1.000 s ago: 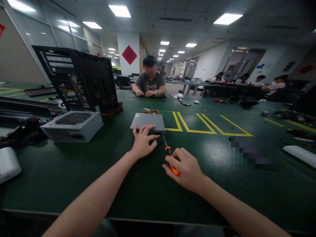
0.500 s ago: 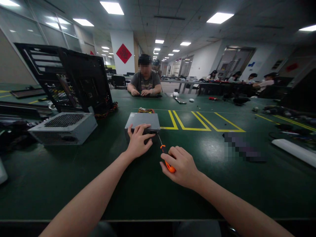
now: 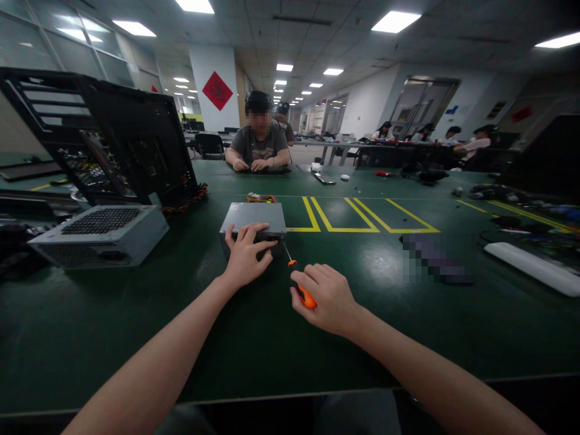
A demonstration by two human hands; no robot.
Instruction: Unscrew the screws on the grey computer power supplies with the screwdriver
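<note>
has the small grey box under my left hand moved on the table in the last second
No. The grey box keeps its place beside the yellow floor-style markings, left hand on it; only the camera view shifted.

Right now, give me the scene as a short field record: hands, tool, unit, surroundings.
left hand: left hand lies palm down on the near edge of the grey metal box
right hand: right hand grips the orange-handled screwdriver
tool tip: shaft points at the box's near right corner
surface: green table with yellow lines
left of box: second grey power supply, open black computer case behind it
far side: a seated person with hands on the table
</note>
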